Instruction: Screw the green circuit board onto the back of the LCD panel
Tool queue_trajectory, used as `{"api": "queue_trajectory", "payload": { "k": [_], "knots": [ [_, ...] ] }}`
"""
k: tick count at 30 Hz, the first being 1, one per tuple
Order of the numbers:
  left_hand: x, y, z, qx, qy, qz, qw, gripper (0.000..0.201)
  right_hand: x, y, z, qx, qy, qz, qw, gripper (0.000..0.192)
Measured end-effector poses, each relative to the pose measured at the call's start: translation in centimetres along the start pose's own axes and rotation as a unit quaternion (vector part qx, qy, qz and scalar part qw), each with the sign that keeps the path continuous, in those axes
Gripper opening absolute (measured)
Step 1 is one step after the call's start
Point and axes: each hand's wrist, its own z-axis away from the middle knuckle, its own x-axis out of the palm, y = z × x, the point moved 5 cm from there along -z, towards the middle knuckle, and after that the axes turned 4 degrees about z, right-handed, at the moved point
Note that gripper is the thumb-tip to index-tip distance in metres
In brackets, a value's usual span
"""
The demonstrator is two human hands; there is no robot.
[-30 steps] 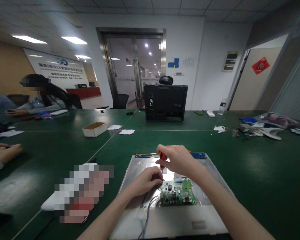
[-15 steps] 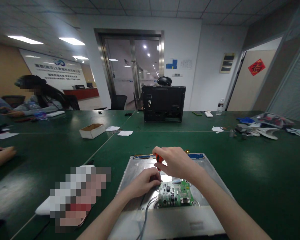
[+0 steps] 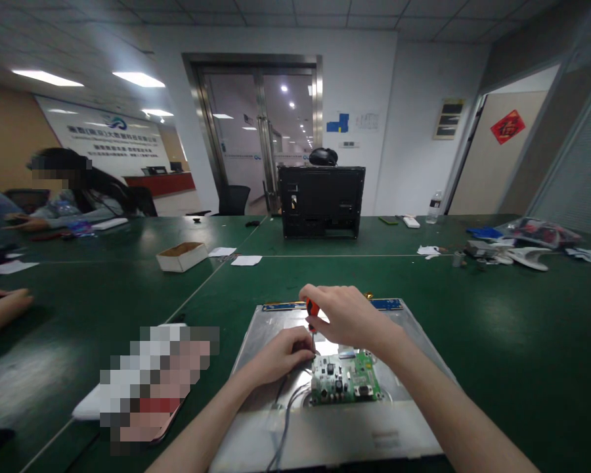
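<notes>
My right hand [image 3: 347,317] is closed around the orange and black handle of a screwdriver [image 3: 312,309], held upright. The thin shaft points down at the upper left corner of a green circuit board [image 3: 345,378]. Beside the shaft, my left hand [image 3: 288,355] has its fingers curled together at that same corner; whatever they pinch is too small or hidden to make out. The board lies on a silvery metal display panel [image 3: 418,374] with a narrow blue board [image 3: 389,304] along its far edge. Grey cables [image 3: 288,427] run from the board's left side towards me.
A pixelated pinkish object [image 3: 157,401] lies left of the panel. Farther off stand an open white box [image 3: 182,257], paper slips [image 3: 247,261] and a black monitor [image 3: 321,202]. Loose parts [image 3: 492,253] and a bottle [image 3: 434,207] are at right. Another person's hand [image 3: 7,303] rests at the left edge.
The view has shifted very slightly. Both hands keep their places at the board's corner, and the screwdriver stays upright in my right hand.
</notes>
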Motion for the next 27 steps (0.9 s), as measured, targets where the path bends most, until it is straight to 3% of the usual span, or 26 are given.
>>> {"api": "queue_trajectory", "payload": {
  "k": [18,27],
  "knots": [
    [0.28,-0.05,-0.02,0.019,-0.012,-0.012,1.000,0.008,-0.35,-0.33,0.25,-0.015,-0.008,-0.001,1.000,0.025],
    [0.13,0.46,0.14,-0.007,-0.006,0.007,1.000,0.009,-0.23,-0.05,0.07,-0.003,-0.014,0.005,1.000,0.020]
  ]
}}
